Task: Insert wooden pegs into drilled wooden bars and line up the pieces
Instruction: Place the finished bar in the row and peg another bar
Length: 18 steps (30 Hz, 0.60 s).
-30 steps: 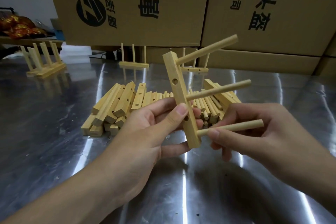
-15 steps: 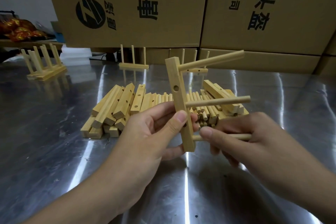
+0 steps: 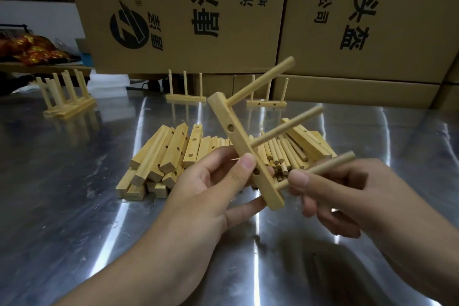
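My left hand (image 3: 211, 196) grips a drilled wooden bar (image 3: 238, 141) held tilted above the table, thumb pressed on its front face. Three round pegs stick out of it to the right: the top peg (image 3: 263, 81), the middle peg (image 3: 288, 126) and the bottom peg (image 3: 323, 169). My right hand (image 3: 352, 201) pinches the bottom peg close to the bar with thumb and fingers. Two empty side holes show on the bar. Behind it lie a pile of loose bars (image 3: 164, 154) and a heap of loose pegs (image 3: 285, 154).
Finished bars with upright pegs stand at the back: a group at the left (image 3: 67, 104), one in the middle (image 3: 186, 98), one to its right (image 3: 267, 103). Large cardboard boxes (image 3: 188, 15) wall off the far side of the shiny metal table (image 3: 62, 206).
The bar has tilted, its top leaning left, and the pegs now point up to the right. My right hand stays pinched on the bottom peg.
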{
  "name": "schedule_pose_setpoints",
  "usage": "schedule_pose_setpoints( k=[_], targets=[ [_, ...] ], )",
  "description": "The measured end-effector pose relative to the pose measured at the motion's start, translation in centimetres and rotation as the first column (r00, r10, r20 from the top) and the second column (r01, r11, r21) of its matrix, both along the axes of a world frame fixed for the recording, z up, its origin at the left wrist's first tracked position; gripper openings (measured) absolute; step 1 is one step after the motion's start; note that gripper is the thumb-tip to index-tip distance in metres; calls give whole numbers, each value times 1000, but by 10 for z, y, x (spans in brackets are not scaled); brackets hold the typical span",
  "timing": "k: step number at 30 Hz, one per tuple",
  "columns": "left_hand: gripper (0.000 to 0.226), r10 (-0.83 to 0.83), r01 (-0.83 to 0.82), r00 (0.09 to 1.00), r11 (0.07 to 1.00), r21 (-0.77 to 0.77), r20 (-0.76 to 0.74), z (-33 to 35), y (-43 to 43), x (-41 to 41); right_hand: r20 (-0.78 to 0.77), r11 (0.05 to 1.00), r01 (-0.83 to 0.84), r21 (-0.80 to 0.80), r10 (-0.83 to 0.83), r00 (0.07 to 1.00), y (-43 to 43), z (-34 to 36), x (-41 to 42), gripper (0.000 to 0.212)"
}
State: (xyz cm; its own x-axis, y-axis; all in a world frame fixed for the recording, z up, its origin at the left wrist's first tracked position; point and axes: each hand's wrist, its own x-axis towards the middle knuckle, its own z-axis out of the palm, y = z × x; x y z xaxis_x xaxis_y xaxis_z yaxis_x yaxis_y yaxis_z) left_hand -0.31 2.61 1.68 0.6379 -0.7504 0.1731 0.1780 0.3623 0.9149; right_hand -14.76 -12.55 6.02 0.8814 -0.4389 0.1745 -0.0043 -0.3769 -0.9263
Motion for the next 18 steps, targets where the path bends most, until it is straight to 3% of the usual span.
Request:
schedule_pose_setpoints(
  k=[3,8,13,18],
  targets=[
    [32,18,-18,998,1000,-3,-56,0,1,2,26,999,-2,-36,3,1000,3,-1,2,56],
    [42,35,-35,994,999,-3,-105,3,-1,-1,125,958,146,-247,-118,985,7,-8,5,31],
    [51,37,-35,988,999,14,-149,1,-4,-2,153,931,239,-278,-203,967,11,3,7,22],
    [34,-101,108,993,986,127,-61,0,-7,0,147,890,272,-366,-233,961,-9,46,43,28]
  ],
)
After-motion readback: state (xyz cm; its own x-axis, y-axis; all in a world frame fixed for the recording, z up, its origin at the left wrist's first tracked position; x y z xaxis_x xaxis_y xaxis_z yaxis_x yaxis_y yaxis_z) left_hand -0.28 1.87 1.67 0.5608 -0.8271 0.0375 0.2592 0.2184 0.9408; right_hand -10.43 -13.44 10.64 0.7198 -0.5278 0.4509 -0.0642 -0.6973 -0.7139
